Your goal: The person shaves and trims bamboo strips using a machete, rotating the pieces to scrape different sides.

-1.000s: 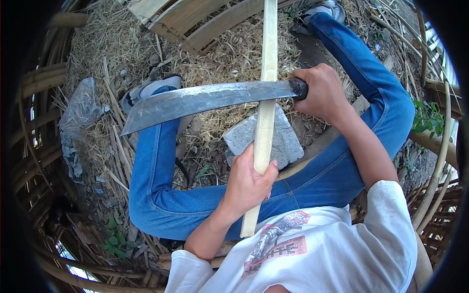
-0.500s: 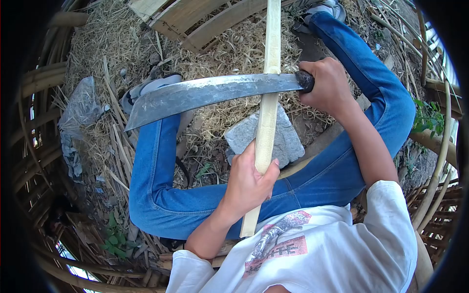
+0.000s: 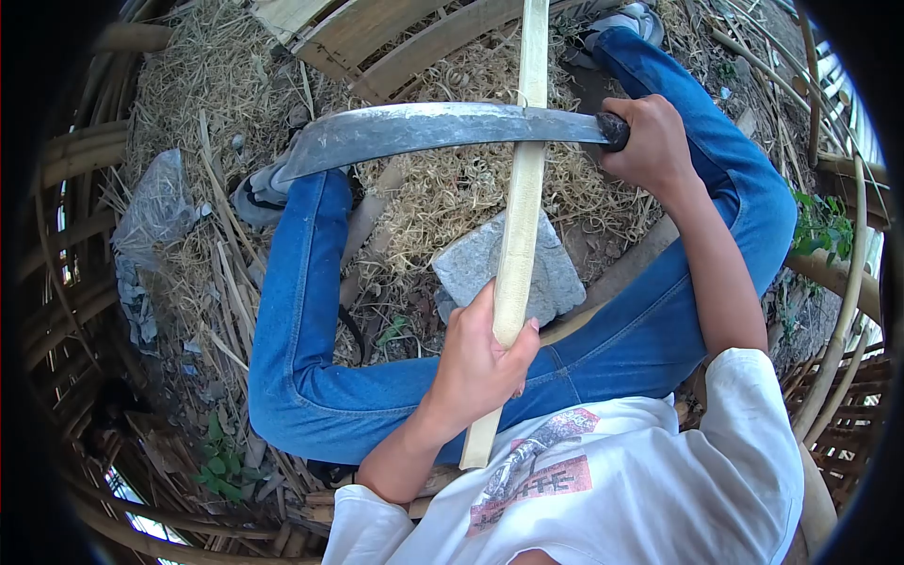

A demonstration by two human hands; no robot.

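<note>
A long pale wooden strip runs from near my shirt up past the top edge of the view. My left hand is wrapped round its lower part. In my right hand is the dark handle of a large curved machete. The blade lies across the upper part of the strip, its broad tip reaching left over my shoe. A small curl of wood shows at the blade's edge on the strip. Behind the strip, a grey stone block rests on the ground between my legs.
Wood shavings cover the ground beyond the stone. Wooden slats stand at the top. A crumpled plastic bag lies at the left. Bamboo poles line the right side, with green leaves beside them.
My right hand and the machete have moved up along the strip, away from my body, and slightly right. The strip's upper part has tilted a little to the right. My left hand keeps its grip.
</note>
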